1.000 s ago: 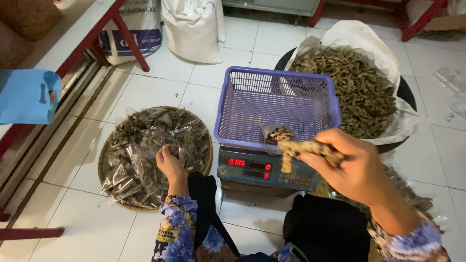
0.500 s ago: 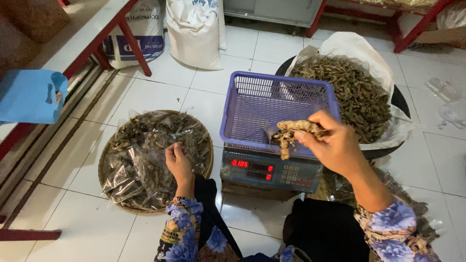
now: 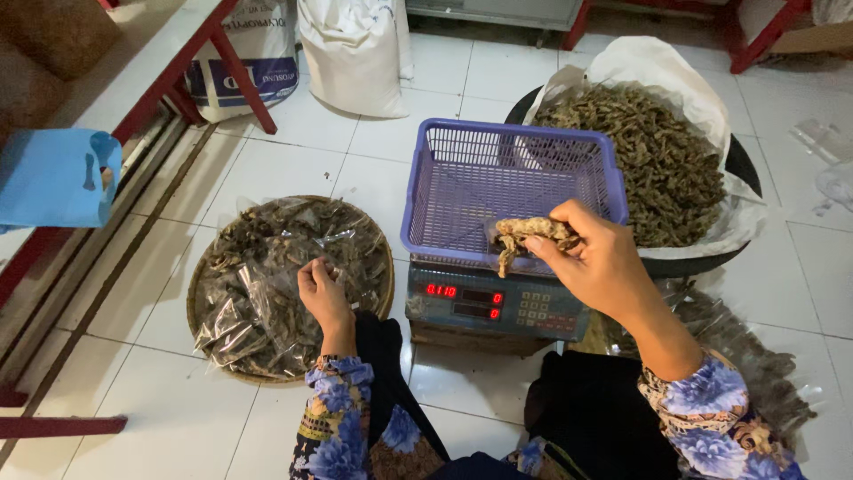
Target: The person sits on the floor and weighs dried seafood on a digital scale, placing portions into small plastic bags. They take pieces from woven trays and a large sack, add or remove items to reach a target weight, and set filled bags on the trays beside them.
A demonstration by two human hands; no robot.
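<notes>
A large black tub of brown dried roots point(image 3: 662, 160) sits at far right, touching the purple plastic mesh basket point(image 3: 462, 182) on a digital scale point(image 3: 498, 307). Over the basket's near rim, the right hand point(image 3: 604, 267) pinches a tan dried root bundle point(image 3: 531, 236), long axis lying left-right, pointing left. The left hand point(image 3: 322, 293), fingers curled, touches clear packets in a round woven tray point(image 3: 378, 293).

There is a single view, from a camera worn on the person's head. It looks steeply down and forward over the person's lap to the white tiled floor point(image 3: 160, 418). The forearms enter from the bottom edge, so the hands sit close to the lens at mid-frame. The purple basket point(image 3: 511, 182) on its scale point(image 3: 493, 307) lies centre, near; sacks point(image 3: 355, 53) and red frame legs point(image 3: 235, 67) mark the far top edge. No second view overlaps it.
</notes>
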